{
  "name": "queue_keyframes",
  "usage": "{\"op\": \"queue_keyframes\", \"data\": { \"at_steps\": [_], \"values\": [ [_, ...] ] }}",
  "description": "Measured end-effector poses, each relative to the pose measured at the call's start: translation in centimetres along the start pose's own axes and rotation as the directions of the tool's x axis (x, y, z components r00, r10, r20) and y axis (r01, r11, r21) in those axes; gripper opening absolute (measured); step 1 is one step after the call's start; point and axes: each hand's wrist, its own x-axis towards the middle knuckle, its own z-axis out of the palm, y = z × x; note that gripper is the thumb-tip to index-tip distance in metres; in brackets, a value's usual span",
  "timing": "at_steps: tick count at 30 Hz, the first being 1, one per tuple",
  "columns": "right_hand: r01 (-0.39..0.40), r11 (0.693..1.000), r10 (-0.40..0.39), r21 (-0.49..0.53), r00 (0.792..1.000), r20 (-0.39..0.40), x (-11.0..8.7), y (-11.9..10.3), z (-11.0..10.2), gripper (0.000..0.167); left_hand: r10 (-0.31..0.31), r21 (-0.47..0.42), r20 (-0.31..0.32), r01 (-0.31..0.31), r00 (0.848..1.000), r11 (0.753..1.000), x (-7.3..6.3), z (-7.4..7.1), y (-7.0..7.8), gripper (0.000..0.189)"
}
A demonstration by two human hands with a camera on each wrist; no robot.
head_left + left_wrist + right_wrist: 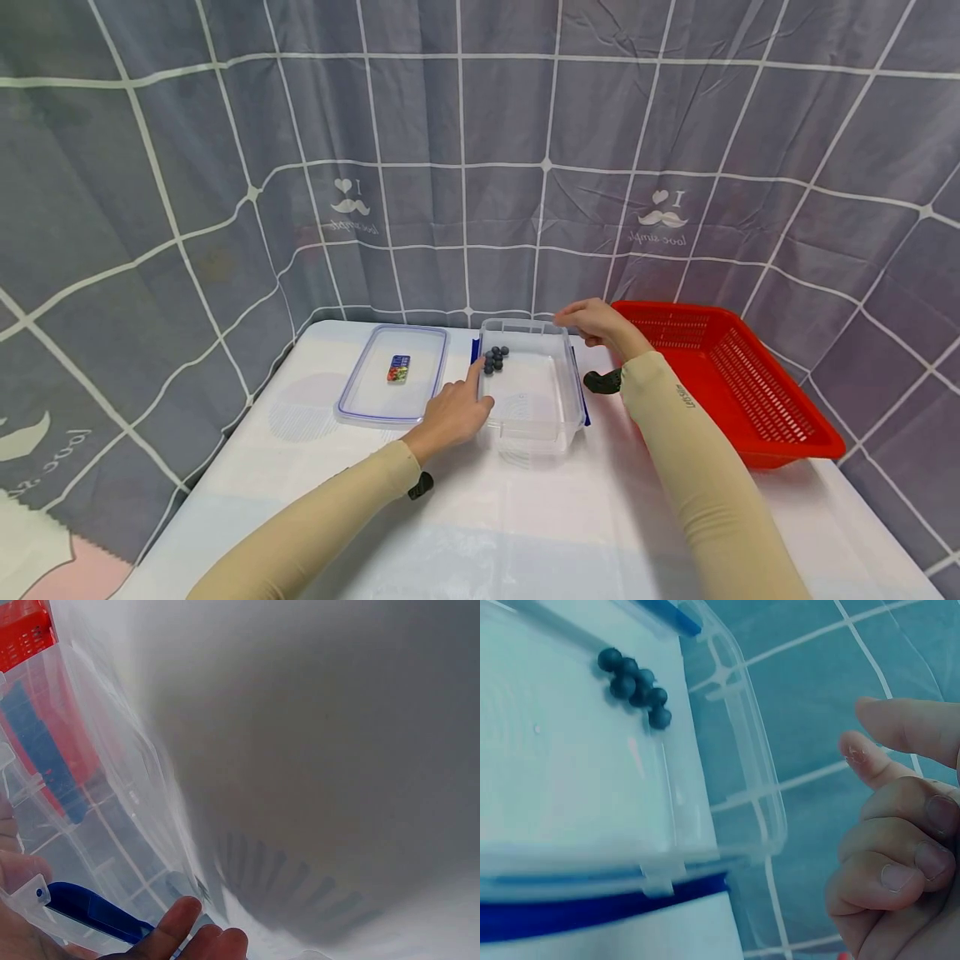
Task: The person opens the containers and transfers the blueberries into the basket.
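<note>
A clear plastic container (536,387) with blue side latches stands uncovered on the table. Several blueberries (498,364) lie clustered inside it, toward the far left corner; the right wrist view shows the blueberries (622,687) close up. My left hand (453,412) grips the container's left side, the index finger stretched along the wall. Its fingertips (176,919) lie by the blue latch (94,910) in the left wrist view. Above the far right corner hovers my right hand (597,322), apart from the container. Thumb and index finger are extended with nothing between them; the other fingers curl loosely.
Left of the container lies a clear lid (423,358) with a blue seal, a small colourful label (398,369) on it. A red perforated basket (795,396) stands at the right. Behind the white table (480,533) hangs a grey gridded curtain (495,208).
</note>
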Motion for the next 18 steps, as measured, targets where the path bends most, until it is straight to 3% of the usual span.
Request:
{"op": "queue_keyframes", "data": {
  "at_steps": [11,18],
  "values": [
    [-0.011,0.998,0.008,0.06,0.999,0.045,1.6,-1.4,3.4,0.04,-0.007,0.004,-0.002,0.007,1.0,1.0,0.1,0.0,-0.1,0.075],
    [0.018,0.994,-0.026,0.11,0.997,0.069,2.4,-1.7,5.5,0.041,-0.016,0.007,0.011,0.016,1.0,1.0,0.2,0.1,0.0,0.075]
  ]
}}
